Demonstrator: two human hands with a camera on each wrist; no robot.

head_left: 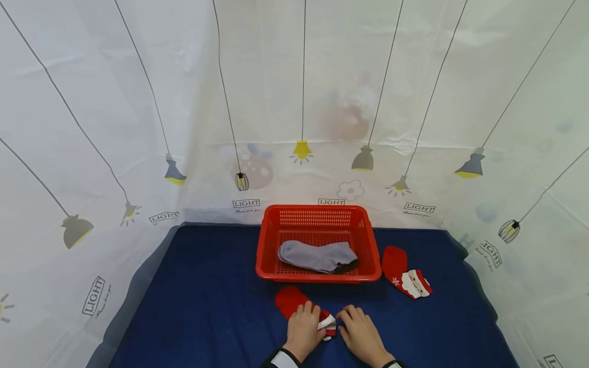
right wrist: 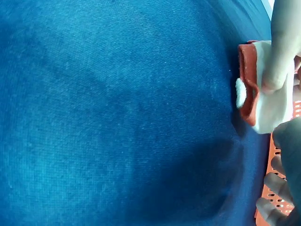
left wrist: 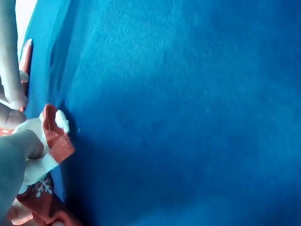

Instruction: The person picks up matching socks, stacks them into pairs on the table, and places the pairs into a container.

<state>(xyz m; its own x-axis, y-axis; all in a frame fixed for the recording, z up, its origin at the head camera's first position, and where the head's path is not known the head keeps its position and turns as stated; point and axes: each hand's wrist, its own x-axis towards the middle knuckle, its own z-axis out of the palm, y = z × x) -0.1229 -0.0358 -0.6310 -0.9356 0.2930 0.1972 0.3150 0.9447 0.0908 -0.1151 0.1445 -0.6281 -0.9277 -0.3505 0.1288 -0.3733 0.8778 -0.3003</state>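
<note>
A red Christmas sock (head_left: 291, 300) with a white patch and red-and-white cuff lies below the basket. My left hand (head_left: 304, 327) pinches it near the cuff, its thumb pressed on the white part (left wrist: 40, 167). My right hand (head_left: 363, 335) is just right of the cuff, fingers loosely bent. In the right wrist view, the right thumb (right wrist: 284, 134) is close to the sock's edge (right wrist: 273, 113); I cannot tell whether it touches. A matching red sock (head_left: 395, 263), its Santa face showing, lies flat to the right of the basket.
A red plastic basket (head_left: 264, 250) stands at the back of the dark blue cloth (head_left: 207, 296). Inside it lie grey socks (head_left: 317, 255) with a darker part. White sheeting (head_left: 285, 76) printed with lamps surrounds the cloth at the back and sides.
</note>
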